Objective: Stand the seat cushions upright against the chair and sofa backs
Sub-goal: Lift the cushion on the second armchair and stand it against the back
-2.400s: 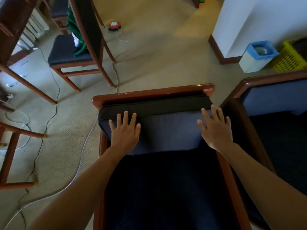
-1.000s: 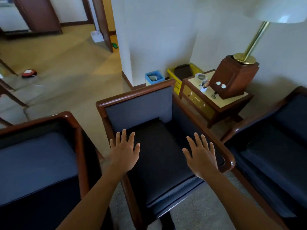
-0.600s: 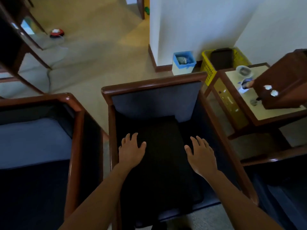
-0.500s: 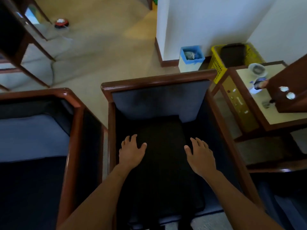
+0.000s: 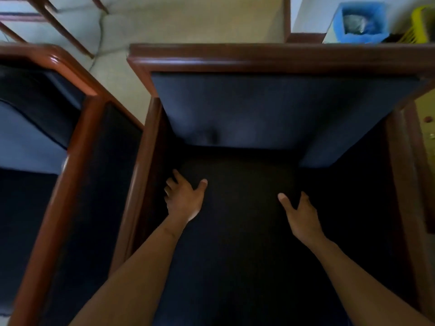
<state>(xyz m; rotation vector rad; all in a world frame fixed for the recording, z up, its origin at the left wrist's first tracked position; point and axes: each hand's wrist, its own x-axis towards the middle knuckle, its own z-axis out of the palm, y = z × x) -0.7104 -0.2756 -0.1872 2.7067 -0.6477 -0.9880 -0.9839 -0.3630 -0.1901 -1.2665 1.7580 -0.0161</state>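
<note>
Between close wooden arms, left hand curled over seat cushion edge, right hand at the other, grip unclear.

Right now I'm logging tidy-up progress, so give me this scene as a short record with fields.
Armchair: wooden frame, blue padded back
Seat cushion: flat on the seat, not yet stood up
Left hand: at the cushion's left edge, fingers curled, thumb on top
Right hand: on the cushion, thumb spread; fingers lost in shadow
Neighbouring chair: its paler cushion appears stood against the back
Behind: blue bin, yellow basket
</note>
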